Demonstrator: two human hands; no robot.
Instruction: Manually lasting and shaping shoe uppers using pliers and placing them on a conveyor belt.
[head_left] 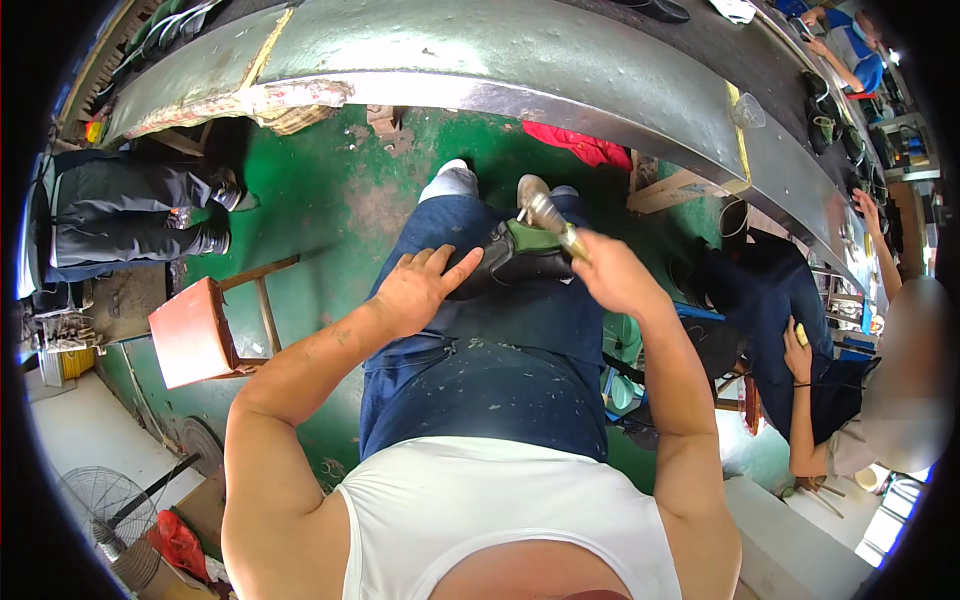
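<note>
From my remote seat I see a white sleeveless top [490, 500] with a scooped neckline. Just beyond the top, dark blue cloth [490, 395] with pale specks covers the lap; farther from it, blue trouser legs [415, 238] end in pale shoes [454, 165]. Beside the top, both arms [690, 460] are bare, the left forearm [335, 345] faintly marked.

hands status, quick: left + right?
Left hand: open, a digit extended against the black shoe on the lap, not closed around it.
Right hand: closed, holding a metal-headed tool; slightly blurred.
</note>
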